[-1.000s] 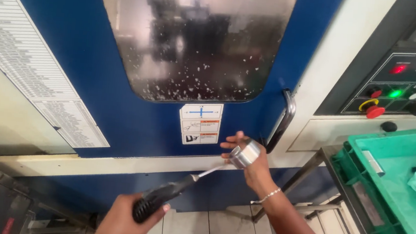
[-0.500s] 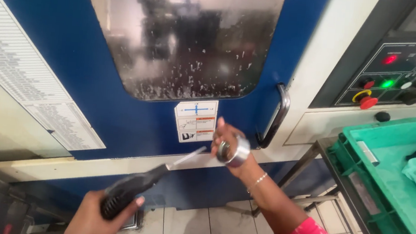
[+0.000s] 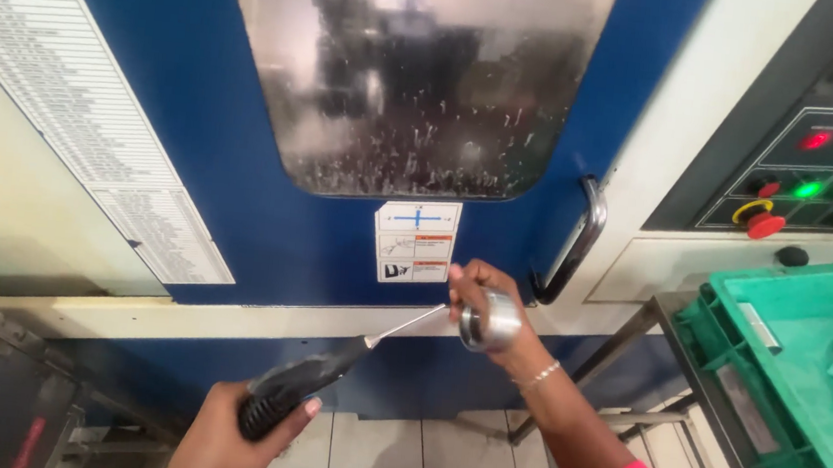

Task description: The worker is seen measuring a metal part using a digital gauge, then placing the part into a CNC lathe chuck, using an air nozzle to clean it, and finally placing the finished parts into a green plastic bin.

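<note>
We face a blue machine door (image 3: pixel 193 144) with a fogged window (image 3: pixel 420 74) and a black handle (image 3: pixel 576 243). Right of it sits a control panel (image 3: pixel 814 168) above a green crate (image 3: pixel 806 378). Below lies a pale tiled floor (image 3: pixel 407 459).

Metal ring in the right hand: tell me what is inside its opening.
The thin tip of the tool, gripped by the left hand, points at the opening of the metal ring that the right hand holds. Whether the tip reaches inside cannot be seen; the bore looks dark.

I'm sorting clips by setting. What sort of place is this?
Probably a machine shop: a blue machine door with a chip-spattered window, a button control panel, and a metal ring held in the right hand.
</note>
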